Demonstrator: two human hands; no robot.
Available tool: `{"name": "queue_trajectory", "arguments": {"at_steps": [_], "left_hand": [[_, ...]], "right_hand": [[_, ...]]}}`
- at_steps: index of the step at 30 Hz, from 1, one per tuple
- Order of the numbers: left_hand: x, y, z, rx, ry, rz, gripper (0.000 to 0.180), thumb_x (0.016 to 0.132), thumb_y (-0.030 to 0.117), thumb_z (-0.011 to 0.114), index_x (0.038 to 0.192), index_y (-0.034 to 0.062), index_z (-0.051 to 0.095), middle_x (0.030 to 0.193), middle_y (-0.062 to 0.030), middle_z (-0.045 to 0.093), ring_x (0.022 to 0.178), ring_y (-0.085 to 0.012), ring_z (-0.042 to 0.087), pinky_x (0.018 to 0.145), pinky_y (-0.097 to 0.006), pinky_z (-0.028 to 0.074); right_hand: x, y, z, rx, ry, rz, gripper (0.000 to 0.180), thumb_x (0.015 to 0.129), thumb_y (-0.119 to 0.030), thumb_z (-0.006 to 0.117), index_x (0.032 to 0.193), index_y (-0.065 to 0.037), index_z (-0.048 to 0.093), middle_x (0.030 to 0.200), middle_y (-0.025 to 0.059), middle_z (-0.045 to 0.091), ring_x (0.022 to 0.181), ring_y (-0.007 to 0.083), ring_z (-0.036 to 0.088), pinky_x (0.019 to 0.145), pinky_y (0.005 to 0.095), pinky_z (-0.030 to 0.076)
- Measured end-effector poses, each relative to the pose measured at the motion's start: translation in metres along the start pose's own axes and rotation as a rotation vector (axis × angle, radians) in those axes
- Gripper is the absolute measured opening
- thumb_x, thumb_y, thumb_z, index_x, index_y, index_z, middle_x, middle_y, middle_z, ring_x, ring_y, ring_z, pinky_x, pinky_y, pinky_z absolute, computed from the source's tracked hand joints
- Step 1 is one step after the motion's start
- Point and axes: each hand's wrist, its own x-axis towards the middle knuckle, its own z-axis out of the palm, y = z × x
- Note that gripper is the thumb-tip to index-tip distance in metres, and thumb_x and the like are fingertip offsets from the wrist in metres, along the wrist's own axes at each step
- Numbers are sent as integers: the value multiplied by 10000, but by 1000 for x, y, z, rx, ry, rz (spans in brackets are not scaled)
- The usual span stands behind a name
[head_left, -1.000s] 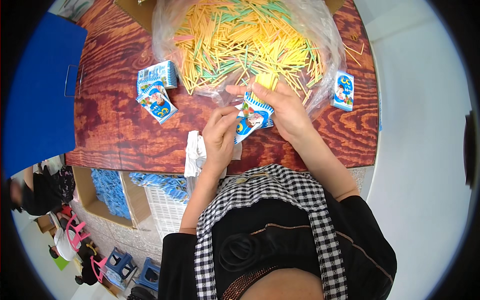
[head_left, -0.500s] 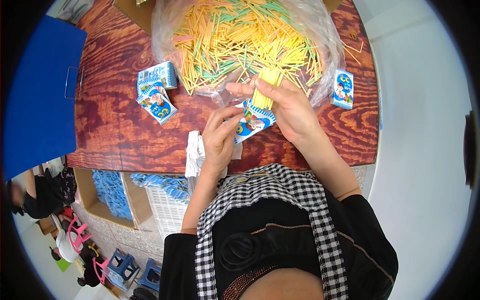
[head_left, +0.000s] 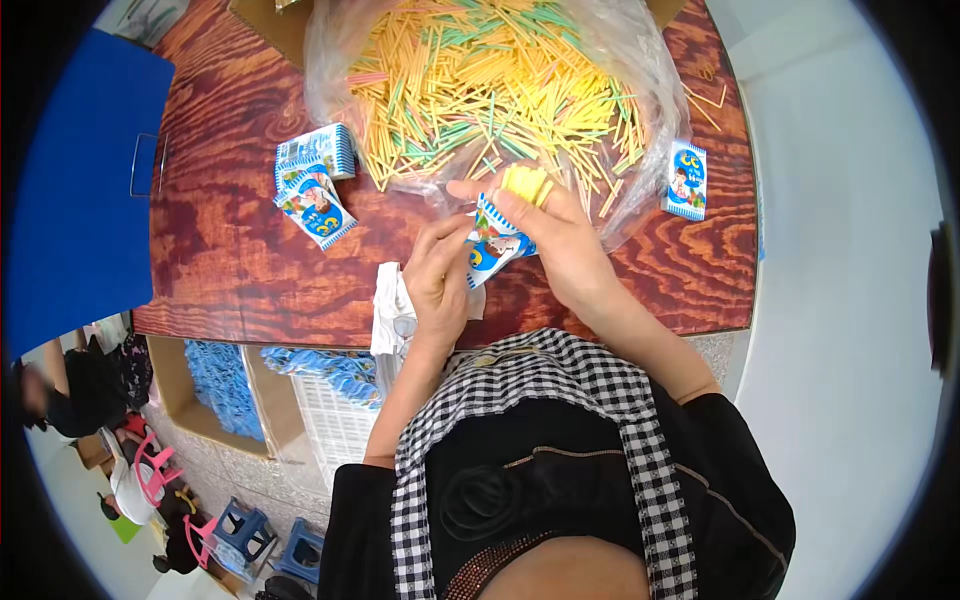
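A small blue and white packet [head_left: 490,250] is pinched in my left hand [head_left: 438,275], its fingers closed on the packet's left side. My right hand [head_left: 565,240] grips a bundle of thin yellow sticks [head_left: 525,184], thumb across them. The bundle sits at the packet's upper end; its lower ends are hidden by the thumb and packet, so I cannot tell whether they are inside. Just beyond both hands lies a large heap of yellow, green and pink sticks [head_left: 480,90] in a clear plastic bag [head_left: 655,95].
Several plump packets [head_left: 318,208] lie left on the wood-grain table [head_left: 220,260]; another packet [head_left: 686,180] is at the right. White cloth [head_left: 388,300] rests by my left wrist. A blue panel [head_left: 85,180] stands left. Below the table edge are blue wrappers [head_left: 225,385] in a carton and a white crate [head_left: 345,420].
My right hand has come down and to the left, tilting the yellow sticks so mostly their upper ends show, close against the packet. My left hand has barely moved.
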Motion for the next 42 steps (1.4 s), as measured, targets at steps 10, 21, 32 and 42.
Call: {"name": "queue_trajectory", "arguments": {"at_steps": [10,21,32,42], "left_hand": [[3,5,1,-61,49,-71,214,876,-34,590,1080,-30,653,1096,-158,643,985,-233,621,858,-298,470],[-12,-5,0,-633,103,-524,197,895,-17,582,1091,-6,607,1089,-53,586,993,-103,554,861,-251,450],[10,11,-22,-385,-46,-327,139,894,15,600,1015,-24,657,1039,-64,622,919,-102,571,817,-232,452],[20,20,-20,-252,-31,-177,105,895,13,586,975,-14,648,974,-56,599,913,-126,558,859,-256,438]], "right_hand": [[7,-9,1,-477,-133,-140,380,1025,-278,414,1154,27,600,1178,143,626,1115,214,577,981,323,425],[0,20,0,-846,77,-478,98,840,3,616,934,13,591,847,110,554,787,250,570,692,320,459],[-4,-1,12,-999,56,-533,144,807,-20,647,936,5,589,827,119,540,759,271,567,640,345,454],[-9,-9,14,-628,-111,-257,145,833,9,634,973,-17,606,876,39,593,769,127,586,664,258,461]]}}
